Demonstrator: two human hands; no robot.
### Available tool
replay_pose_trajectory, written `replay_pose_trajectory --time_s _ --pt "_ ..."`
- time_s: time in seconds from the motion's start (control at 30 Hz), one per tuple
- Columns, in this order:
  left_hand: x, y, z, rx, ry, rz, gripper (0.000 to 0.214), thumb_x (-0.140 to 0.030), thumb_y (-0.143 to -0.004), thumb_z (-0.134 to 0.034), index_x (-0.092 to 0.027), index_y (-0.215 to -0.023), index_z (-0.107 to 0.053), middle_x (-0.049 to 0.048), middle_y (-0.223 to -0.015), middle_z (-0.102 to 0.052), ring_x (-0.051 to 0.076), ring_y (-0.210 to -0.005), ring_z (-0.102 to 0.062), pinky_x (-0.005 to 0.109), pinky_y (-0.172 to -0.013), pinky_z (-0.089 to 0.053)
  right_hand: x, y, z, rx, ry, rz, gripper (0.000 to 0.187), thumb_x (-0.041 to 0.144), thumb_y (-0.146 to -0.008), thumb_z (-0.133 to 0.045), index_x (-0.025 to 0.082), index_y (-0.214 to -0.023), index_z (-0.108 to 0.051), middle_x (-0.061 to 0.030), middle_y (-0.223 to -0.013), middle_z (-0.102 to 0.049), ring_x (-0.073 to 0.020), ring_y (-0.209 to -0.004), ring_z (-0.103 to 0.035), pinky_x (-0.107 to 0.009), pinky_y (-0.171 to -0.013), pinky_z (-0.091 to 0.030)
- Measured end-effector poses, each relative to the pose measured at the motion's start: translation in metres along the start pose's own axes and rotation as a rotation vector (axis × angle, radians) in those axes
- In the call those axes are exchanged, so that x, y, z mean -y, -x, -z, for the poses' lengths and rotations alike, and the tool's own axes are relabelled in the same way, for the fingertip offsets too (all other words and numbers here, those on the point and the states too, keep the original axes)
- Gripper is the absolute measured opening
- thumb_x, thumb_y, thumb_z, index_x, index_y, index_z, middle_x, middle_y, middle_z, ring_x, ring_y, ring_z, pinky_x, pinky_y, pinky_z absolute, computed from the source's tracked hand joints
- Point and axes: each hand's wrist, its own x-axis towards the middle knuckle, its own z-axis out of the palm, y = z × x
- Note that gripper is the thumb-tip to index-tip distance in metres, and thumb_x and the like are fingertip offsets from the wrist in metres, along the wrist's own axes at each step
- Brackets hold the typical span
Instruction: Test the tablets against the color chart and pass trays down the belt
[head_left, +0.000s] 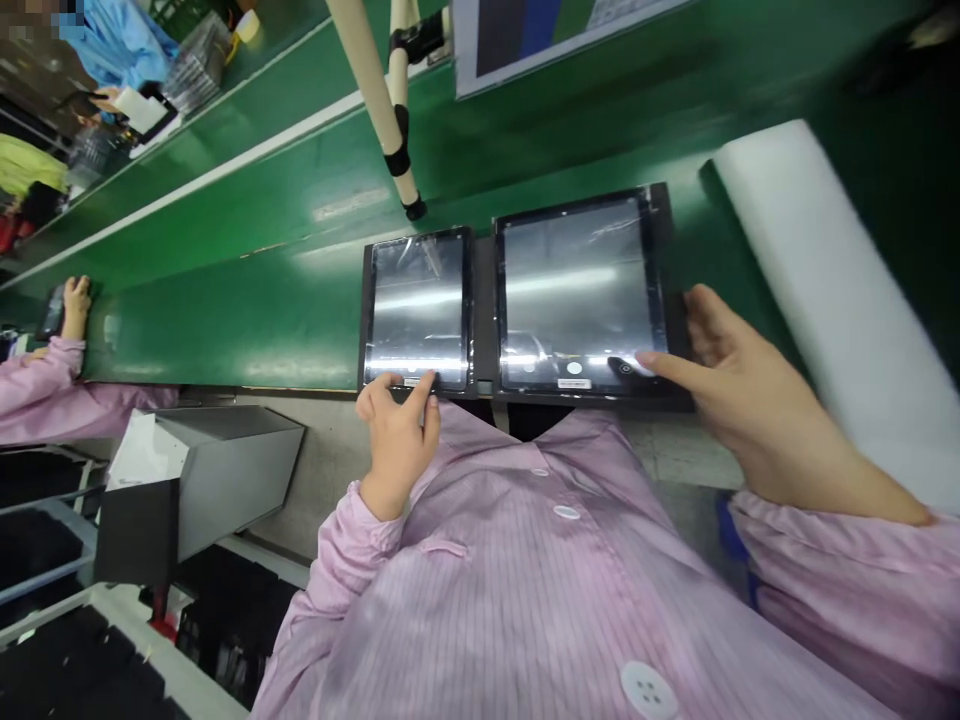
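Two tablets with dark frames and film over their screens lie side by side at the front edge of the green bench. My left hand [401, 435] is at the lower edge of the left tablet [418, 285], fingertips touching it and fingers apart. On the right tablet [574, 275], a white round button and a small label show near the bottom of the lit screen. The outstretched thumb of my right hand [757, 400] touches that screen's lower right corner. Its other fingers are loosely bent beside the right edge, partly hidden, and do not visibly grip it.
A white foam roll or block [825, 260] lies right of the tablets. Behind them, a beige pipe stand [375, 90] holds a framed sheet [540, 45]. At far left, a co-worker's hand [75, 305] rests on a dark device. A grey box [232, 480] stands below the bench edge.
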Motion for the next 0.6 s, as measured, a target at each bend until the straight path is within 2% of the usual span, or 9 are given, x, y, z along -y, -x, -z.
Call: replay_pose_trajectory --time_s 0.1,0.2,0.3,0.4,0.43,0.5,0.6 --pt "-0.004 -0.002 -0.002 0.054 -0.034 -0.036 0.034 -0.029 -0.095 -0.058 -0.031 -0.126 -0.072 0.0139 -0.123 -0.049 0.030 -0.114 -0.045 0.047 -0.097 -0.038 0.013 0.010 -0.004 -0.057 -0.050 -0.022 0.092 0.049 -0.067 -0.077 0.023 -0.151 -0.048 -0.0074 -0.159 -0.038 -0.0243 -0.149 -0.036 -0.042 -0.127 -0.025" --pt "-0.013 -0.005 -0.002 0.074 -0.035 -0.051 0.034 -0.034 -0.096 -0.056 -0.030 -0.126 -0.071 0.0153 -0.123 -0.052 0.032 -0.113 -0.047 0.051 -0.095 -0.039 0.017 0.013 -0.004 -0.122 0.160 0.069 0.068 0.052 -0.075 -0.069 0.022 -0.136 -0.063 -0.0075 -0.157 -0.042 -0.0269 -0.146 -0.040 -0.045 -0.125 -0.029" --pt "-0.033 -0.014 -0.007 0.095 0.185 -0.112 0.039 -0.029 -0.099 -0.048 -0.020 -0.133 -0.064 0.0178 -0.127 -0.056 0.032 -0.119 -0.051 0.052 -0.100 -0.042 0.016 0.008 -0.002 -0.127 0.323 0.098 0.061 0.052 -0.080 -0.063 0.018 -0.131 -0.067 -0.0102 -0.156 -0.043 -0.0295 -0.145 -0.040 -0.046 -0.123 -0.032" --pt "-0.062 -0.030 -0.020 0.268 0.465 -0.183 0.052 -0.023 -0.097 -0.043 -0.003 -0.145 -0.047 0.0261 -0.142 -0.053 0.032 -0.134 -0.048 0.049 -0.112 -0.040 0.017 0.000 -0.003 -0.129 0.243 0.079 0.056 0.052 -0.080 -0.063 0.019 -0.125 -0.069 -0.0103 -0.155 -0.045 -0.0296 -0.144 -0.042 -0.046 -0.124 -0.030" --pt "-0.072 -0.036 -0.025 0.319 0.521 -0.155 0.057 -0.023 -0.095 -0.044 0.001 -0.147 -0.043 0.0291 -0.147 -0.049 0.034 -0.139 -0.045 0.050 -0.116 -0.036 0.017 -0.002 -0.005 -0.129 0.192 0.076 0.054 0.052 -0.081 -0.063 0.019 -0.122 -0.070 -0.0099 -0.155 -0.045 -0.0293 -0.144 -0.042 -0.046 -0.124 -0.029" --pt "-0.090 -0.046 -0.034 0.362 0.613 -0.001 0.065 -0.024 -0.091 -0.051 0.004 -0.148 -0.039 0.0315 -0.152 -0.044 0.037 -0.145 -0.038 0.053 -0.120 -0.029 0.019 -0.007 -0.007 -0.124 0.099 0.076 0.050 0.052 -0.081 -0.064 0.018 -0.117 -0.071 -0.0095 -0.154 -0.046 -0.0289 -0.143 -0.043 -0.046 -0.124 -0.030" --pt "-0.107 -0.056 -0.042 0.296 0.909 0.381 0.067 -0.026 -0.087 -0.058 -0.006 -0.149 -0.042 0.0251 -0.154 -0.045 0.034 -0.144 -0.042 0.050 -0.121 -0.028 0.025 -0.019 -0.002 -0.119 0.004 0.080 0.041 0.050 -0.079 -0.065 0.019 -0.105 -0.072 -0.0084 -0.150 -0.050 -0.0285 -0.138 -0.049 -0.046 -0.122 -0.034"
